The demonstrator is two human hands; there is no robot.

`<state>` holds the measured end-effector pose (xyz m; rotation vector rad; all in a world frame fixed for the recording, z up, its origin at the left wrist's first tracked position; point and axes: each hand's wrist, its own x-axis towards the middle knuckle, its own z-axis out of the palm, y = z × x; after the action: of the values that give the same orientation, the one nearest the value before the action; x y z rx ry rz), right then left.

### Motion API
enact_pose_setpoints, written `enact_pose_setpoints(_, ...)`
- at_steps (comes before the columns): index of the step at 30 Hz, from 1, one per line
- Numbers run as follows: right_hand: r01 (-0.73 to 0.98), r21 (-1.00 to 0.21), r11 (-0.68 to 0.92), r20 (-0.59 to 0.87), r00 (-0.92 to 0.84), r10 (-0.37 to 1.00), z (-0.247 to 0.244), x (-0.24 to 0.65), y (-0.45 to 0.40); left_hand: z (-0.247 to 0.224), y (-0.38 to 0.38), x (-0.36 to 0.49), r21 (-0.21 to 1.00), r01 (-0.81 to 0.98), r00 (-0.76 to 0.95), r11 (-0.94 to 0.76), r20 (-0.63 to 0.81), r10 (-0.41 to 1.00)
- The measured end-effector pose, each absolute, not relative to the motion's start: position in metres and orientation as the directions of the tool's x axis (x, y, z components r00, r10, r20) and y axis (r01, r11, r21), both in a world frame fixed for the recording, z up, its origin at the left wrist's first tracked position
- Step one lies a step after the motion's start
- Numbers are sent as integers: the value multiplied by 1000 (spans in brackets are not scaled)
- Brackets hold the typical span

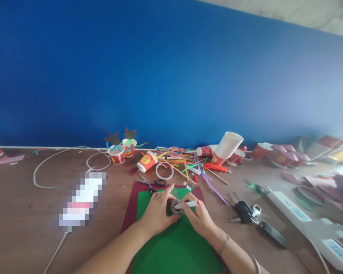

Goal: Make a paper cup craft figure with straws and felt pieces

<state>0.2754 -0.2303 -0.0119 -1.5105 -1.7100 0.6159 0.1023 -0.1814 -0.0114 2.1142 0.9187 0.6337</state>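
Fingers of the left hand are curving round a dark disc with holes in its face, while the right hand is pinching a white marker with a red end. The marker's other end is reaching over the disc; whether it is touching cannot be told. Both hands are working over a green sheet, which is lying on a maroon sheet. Scissors are lying spread across the maroon sheet's far left corner. Beyond them, a white ring, coloured sticks and paper cups are lining the far edge of the table, two cups bearing dark cutouts with pointed ears. Keys are lying right of the sheets, and a white power strip is stretching past them toward the table's near right corner.
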Motion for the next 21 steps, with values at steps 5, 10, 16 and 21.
enact_pose_setpoints(5,504,-862,59,73,9,997,-12,277,-216,-15,-181,103,782,410,623,-469,136,771)
enact_pose_setpoints(10,534,-845,17,-21,-64,998,4,275,-200,-19,-180,103,767,430,611,-477,142,779)
enact_pose_setpoints(16,777,-629,42,-135,-163,977,33,266,-190,-20,-180,104,734,476,592,-484,139,794)
enact_pose_setpoints(21,865,-491,104,-132,-193,972,44,261,-186,-19,-181,105,719,509,560,-473,141,816)
